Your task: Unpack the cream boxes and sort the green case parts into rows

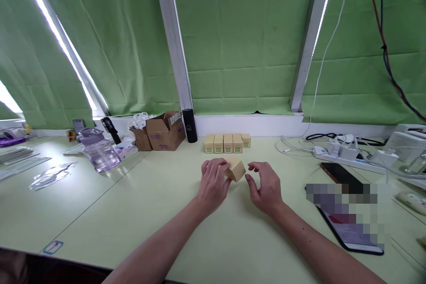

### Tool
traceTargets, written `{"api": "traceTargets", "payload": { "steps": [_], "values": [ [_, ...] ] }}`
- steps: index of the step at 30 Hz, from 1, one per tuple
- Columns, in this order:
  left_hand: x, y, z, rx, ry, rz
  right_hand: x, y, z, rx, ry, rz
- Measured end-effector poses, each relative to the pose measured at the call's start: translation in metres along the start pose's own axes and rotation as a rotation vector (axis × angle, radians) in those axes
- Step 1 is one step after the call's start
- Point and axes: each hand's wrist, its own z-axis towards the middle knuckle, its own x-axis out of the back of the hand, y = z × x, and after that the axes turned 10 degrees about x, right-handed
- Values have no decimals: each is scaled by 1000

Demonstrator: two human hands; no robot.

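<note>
A small tan cardboard box is tilted above the table, gripped at its left side by my left hand. Just right of it, my right hand is curved with thumb and fingers apart, holding nothing. A narrow gap separates its fingertips from the box. Beyond my hands, several similar small tan boxes stand side by side in a row, with pale greenish labels on their fronts. The far side of the held box is hidden.
On the left are an opened brown carton, a black cylinder, a purple-lidded jug and a black brush. To the right lie a power strip with tangled cables, a dark phone and a larger device.
</note>
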Motion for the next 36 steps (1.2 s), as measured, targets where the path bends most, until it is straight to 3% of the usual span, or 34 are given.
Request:
{"api": "traceTargets", "payload": {
  "steps": [5,9,36],
  "values": [
    [3,4,1,-126,161,124,3,-8,3,104,32,83],
    [3,6,1,-140,186,165,2,-13,3,134,13,111],
    [-2,11,-3,-129,-117,203,-10,-15,-9,-76,-269,5]
  ]
}}
